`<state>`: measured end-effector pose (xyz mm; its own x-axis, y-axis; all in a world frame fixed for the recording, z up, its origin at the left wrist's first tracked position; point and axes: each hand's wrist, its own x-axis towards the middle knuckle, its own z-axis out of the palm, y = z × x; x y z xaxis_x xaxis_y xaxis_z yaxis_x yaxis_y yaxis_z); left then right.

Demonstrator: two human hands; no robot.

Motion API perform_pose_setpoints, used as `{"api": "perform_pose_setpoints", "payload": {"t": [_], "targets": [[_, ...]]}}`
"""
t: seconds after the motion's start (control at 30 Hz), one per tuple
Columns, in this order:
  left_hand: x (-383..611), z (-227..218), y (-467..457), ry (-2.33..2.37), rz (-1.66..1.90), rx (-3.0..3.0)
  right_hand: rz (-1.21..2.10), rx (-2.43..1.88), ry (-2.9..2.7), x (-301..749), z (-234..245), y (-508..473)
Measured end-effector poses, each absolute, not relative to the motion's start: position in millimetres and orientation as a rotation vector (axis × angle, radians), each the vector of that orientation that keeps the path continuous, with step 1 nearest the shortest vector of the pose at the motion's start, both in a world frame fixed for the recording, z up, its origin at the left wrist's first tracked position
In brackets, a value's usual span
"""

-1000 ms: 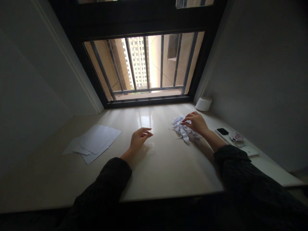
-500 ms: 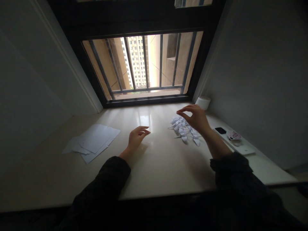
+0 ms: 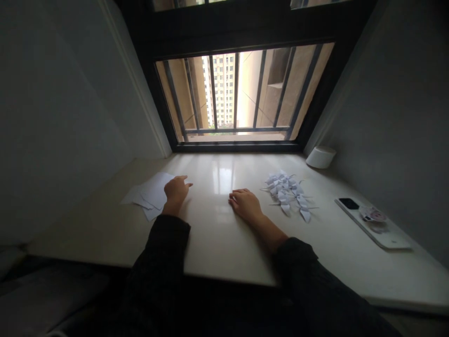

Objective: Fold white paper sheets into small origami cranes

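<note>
My left hand [image 3: 176,189] is at the right edge of a loose stack of white paper sheets [image 3: 151,191], covering part of it. Its thumb and forefinger stand apart with nothing visible between them; the other fingers are hidden. In the middle of the sill, my right hand [image 3: 245,204] rests low over the surface, fingers loosely bent and pointing left, holding nothing that I can see. To its right lies a heap of small folded white paper cranes [image 3: 283,189], with pointed tips and wings sticking out.
The pale, glossy window sill [image 3: 217,252] carries everything. A phone in a white case [image 3: 389,238] with a round grip lies at the right. A white cylindrical object [image 3: 320,157] stands in the back right corner. Behind is a dark-framed window [image 3: 238,148] with bars outside.
My right hand has come down and left from above the cranes, its pinch loosened. My left hand has moved left to the paper sheets. The view has turned slightly left.
</note>
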<state>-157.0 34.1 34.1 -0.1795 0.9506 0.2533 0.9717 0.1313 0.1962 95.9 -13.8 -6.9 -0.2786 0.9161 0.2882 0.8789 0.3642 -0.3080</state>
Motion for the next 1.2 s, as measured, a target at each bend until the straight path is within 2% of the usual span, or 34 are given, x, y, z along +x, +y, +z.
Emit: {"api": "perform_pose_setpoints", "payload": {"t": [0.17,0.27,0.93,1.0,1.07,1.2], "targets": [[-193,32,30,-2.635,-0.104,-1.772,0.123,-1.561,-2.255,98,-7,-14],[-202,29,28,-2.743,-0.029,-1.716,0.129,-1.549,-2.257,97,-7,-15],[-206,25,33,-2.676,-0.288,-1.644,0.102,-1.539,-2.293,97,-6,-15],[-202,30,32,-2.645,-0.420,-1.632,0.117,-1.528,-2.274,96,-8,-14],[-191,34,32,-2.538,-0.711,-1.678,0.139,-1.501,-2.199,96,-9,-13],[-148,37,28,-2.258,-1.796,-2.057,0.285,-1.350,-1.947,92,-10,-11]]}}
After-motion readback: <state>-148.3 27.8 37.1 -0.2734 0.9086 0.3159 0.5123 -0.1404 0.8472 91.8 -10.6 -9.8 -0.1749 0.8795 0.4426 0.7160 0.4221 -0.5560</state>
